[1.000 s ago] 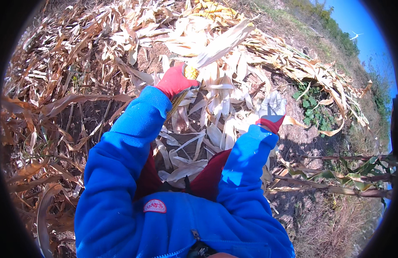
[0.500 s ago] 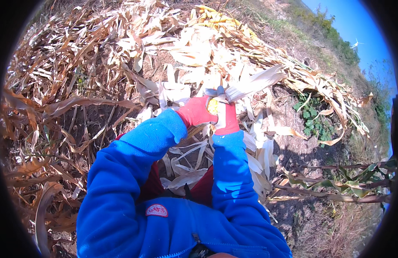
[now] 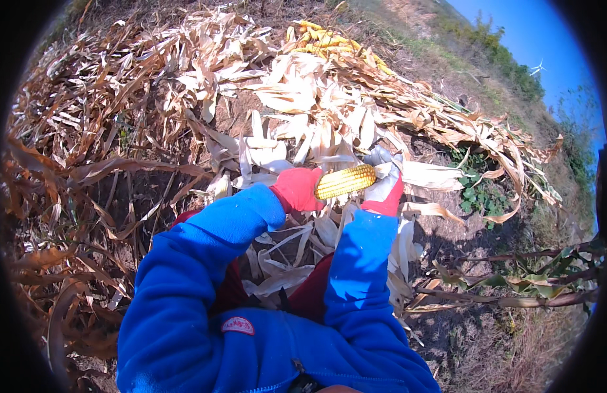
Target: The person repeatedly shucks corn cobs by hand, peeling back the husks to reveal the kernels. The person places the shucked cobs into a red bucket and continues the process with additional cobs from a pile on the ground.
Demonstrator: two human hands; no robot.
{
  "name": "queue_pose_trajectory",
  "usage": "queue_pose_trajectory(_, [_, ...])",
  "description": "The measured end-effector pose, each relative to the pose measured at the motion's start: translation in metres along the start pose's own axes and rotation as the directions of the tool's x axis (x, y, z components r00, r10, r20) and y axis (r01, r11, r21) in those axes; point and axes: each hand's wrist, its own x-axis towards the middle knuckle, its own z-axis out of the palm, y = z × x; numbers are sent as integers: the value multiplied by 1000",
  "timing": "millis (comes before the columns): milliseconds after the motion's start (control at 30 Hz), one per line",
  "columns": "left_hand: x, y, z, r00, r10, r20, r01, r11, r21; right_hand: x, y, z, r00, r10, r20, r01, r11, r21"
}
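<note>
A yellow corn cob (image 3: 346, 181) lies across the middle of the view, its kernels bare. My left hand (image 3: 297, 188), in a red glove, grips the cob's left end. My right hand (image 3: 384, 187), in a red and grey glove, closes on the cob's right end, where pale husk leaves (image 3: 427, 175) still hang from it. Both blue sleeves come up from the lower edge.
Pale stripped husks (image 3: 297, 98) are heaped on the ground just beyond my hands. A pile of yellow cobs (image 3: 330, 44) lies at the far top. Brown dry stalks (image 3: 87, 170) cover the left. A fallen stalk (image 3: 513, 288) and green weeds (image 3: 477, 190) lie at right.
My hands came together from apart. The cob, earlier mostly wrapped in husk, now shows its full yellow length between both gloves, with the husk peeled off to the right.
</note>
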Motion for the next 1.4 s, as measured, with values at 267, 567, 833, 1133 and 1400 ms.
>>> queue_pose_trajectory(267, [-9,20,26,992,-117,47,122,980,-156,-22,-6,22,978,-183,-103,187,982,36])
queue_pose_trajectory(567, [-23,38,19,938,288,193,44,453,-890,-23,-61,-12,965,-80,250,-77,823,562])
queue_pose_trajectory(833, [3,13,8,999,31,-27,-27,992,120,-9,-10,-14,933,-153,325,299,832,-467])
queue_pose_trajectory(1133, [-15,25,37,946,239,219,159,243,-957,-24,-32,21,853,-80,515,-376,590,714])
queue_pose_trajectory(1400, [-1,6,26,971,-237,20,193,741,-644,-23,-29,-29,933,360,-2,-340,882,326])
